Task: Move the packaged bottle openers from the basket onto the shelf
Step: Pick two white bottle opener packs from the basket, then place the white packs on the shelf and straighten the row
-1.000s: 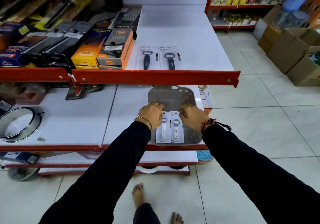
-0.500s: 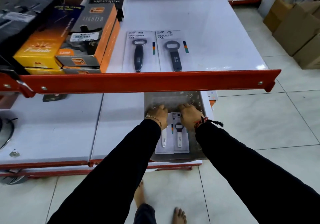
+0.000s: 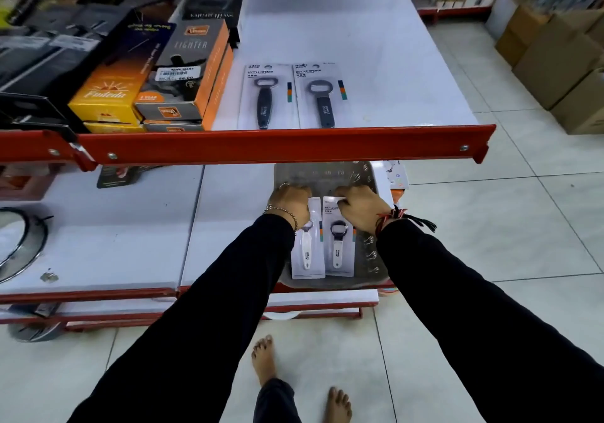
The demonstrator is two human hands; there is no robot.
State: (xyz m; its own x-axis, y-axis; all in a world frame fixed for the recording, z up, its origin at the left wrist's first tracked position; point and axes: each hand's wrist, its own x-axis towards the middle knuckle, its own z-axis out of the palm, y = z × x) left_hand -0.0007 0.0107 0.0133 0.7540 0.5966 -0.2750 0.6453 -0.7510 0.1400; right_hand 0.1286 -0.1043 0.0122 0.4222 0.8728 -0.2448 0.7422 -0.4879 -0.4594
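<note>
Two white-handled bottle opener packs lie side by side in the grey basket point(image 3: 372, 259), one under each hand. Left pack point(image 3: 307, 252): the left hand point(image 3: 289, 205) covers its top end, fingers curled down over the card edge; looks like a pinch at the hang-hole end, though the contact itself is hidden beneath the knuckles. Right pack point(image 3: 338, 249): the right hand point(image 3: 361, 208) is bent over its upper right corner, fingers closed on the card, thumb not visible. Neither pack looks lifted; both seem flat on the basket floor. Judgement: gripping the top ends lets each card swing up handle-down, one per hand, a pair per trip.

Basket sits at the right end of the lower shelf point(image 3: 130, 252), directly below the target, so the carry is short and straight up.

Upper shelf point(image 3: 376, 46), white deck with a red front lip point(image 3: 277, 148): two dark-handled opener packs point(image 3: 295, 95) already laid flat, edges touching, handles toward the lip. Bare deck to their right and behind. The next pair would likely go just beside these to hold the row. The lip overhangs the basket's far end, so the packs must come toward the body before rising.

Left of the row: orange lighter boxes point(image 3: 186, 73), close to the nearest pack.
</note>
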